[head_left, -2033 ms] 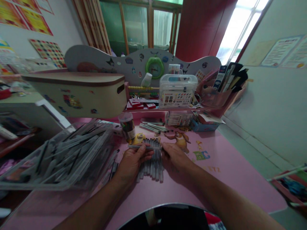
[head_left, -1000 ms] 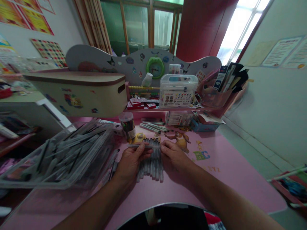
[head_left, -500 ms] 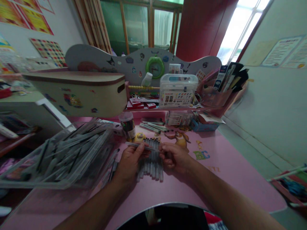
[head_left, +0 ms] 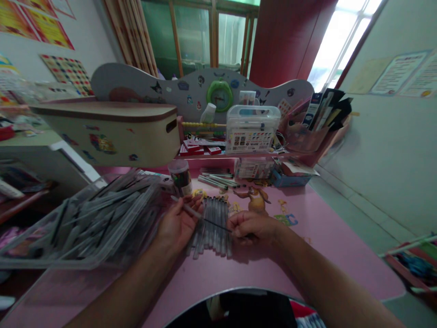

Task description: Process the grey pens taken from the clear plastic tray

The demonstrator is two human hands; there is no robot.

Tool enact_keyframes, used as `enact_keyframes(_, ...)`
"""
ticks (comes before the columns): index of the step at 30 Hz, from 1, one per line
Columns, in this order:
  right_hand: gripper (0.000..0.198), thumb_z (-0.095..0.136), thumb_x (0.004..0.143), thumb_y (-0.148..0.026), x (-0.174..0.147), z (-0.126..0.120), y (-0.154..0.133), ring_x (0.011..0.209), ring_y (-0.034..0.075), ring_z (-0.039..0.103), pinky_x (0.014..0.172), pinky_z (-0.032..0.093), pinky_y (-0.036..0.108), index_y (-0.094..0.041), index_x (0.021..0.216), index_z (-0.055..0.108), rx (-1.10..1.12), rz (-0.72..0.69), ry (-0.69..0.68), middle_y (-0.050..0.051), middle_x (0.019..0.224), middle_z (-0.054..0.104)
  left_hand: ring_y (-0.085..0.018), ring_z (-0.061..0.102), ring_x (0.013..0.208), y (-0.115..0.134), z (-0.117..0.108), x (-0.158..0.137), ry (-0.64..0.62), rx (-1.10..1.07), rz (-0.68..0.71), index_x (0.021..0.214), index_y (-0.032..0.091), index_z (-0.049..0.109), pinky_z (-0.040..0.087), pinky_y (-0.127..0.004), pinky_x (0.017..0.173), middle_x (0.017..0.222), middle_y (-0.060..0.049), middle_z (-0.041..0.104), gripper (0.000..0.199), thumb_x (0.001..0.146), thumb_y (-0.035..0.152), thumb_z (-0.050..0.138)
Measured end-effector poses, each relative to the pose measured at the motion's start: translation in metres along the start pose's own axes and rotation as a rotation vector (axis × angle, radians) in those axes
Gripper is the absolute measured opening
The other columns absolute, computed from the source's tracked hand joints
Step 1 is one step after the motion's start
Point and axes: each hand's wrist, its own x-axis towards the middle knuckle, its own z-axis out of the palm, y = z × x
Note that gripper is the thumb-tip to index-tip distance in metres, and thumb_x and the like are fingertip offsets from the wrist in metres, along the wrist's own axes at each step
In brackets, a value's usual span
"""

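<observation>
My left hand [head_left: 177, 224], turned partly palm up with loosely curled fingers, holds a translucent pen barrel [head_left: 191, 211] slanting down to the right. A thin dark ink refill [head_left: 217, 224] runs from the barrel's lower end to my right hand [head_left: 251, 226]. The fingers of my right hand are pinched on the refill's other end. Beneath and between both hands lies a row of clear pen barrels [head_left: 215, 239], side by side on the pink table [head_left: 266, 282].
At left stands a clear plastic bin [head_left: 99, 262] heaped with pen parts. Behind my hands are a jar of pens [head_left: 180, 177], several loose pens [head_left: 216, 181] and a blue box [head_left: 290, 179]. A shelf above carries a cream storage box [head_left: 112, 136] and a clear carry case [head_left: 252, 130].
The barrel previously lay between both hands; now the dark refill stretches between the barrel and my right hand. My left hand has turned palm up, and my right hand has lowered slightly.
</observation>
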Motion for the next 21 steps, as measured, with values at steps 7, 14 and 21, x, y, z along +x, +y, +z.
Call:
enact_keyframes(7, 0.015, 0.07, 0.064, -0.023, 0.007, -0.001, 0.003, 0.038, 0.005, 0.032, 0.039, 0.02, 0.02, -0.018, 0.069, 0.056, 0.063, -0.155, 0.21, -0.009, 0.047, 0.045, -0.006, 0.049, 0.048, -0.005, -0.001, -0.011, -0.117, 0.053, -0.088, 0.092, 0.009, 0.063, 0.039, -0.014, 0.04, 0.079, -0.008, 0.065, 0.017, 0.082, 0.001, 0.052)
enact_keyframes(14, 0.033, 0.082, 0.066, -0.033, 0.021, 0.009, 0.018, 0.059, 0.01, 0.052, 0.058, 0.037, 0.024, -0.018, 0.072, 0.054, -0.083, -0.232, 0.161, -0.001, 0.068, 0.058, -0.009, 0.052, 0.048, -0.036, 0.001, -0.034, -0.35, 0.315, -0.186, 0.091, 0.013, 0.065, 0.045, -0.016, 0.044, 0.065, 0.0, 0.059, 0.015, 0.084, 0.025, 0.071)
enact_keyframes(21, 0.019, 0.058, 0.064, -0.015, 0.015, 0.018, 0.006, 0.047, 0.008, 0.038, 0.046, 0.027, 0.022, -0.021, 0.082, 0.055, -0.125, -0.308, 0.3, -0.007, 0.063, 0.049, -0.015, 0.067, 0.064, -0.018, 0.006, -0.034, -0.205, 0.17, -0.274, 0.077, 0.013, 0.06, 0.059, -0.028, 0.058, 0.076, -0.006, 0.066, 0.026, 0.099, 0.017, 0.045)
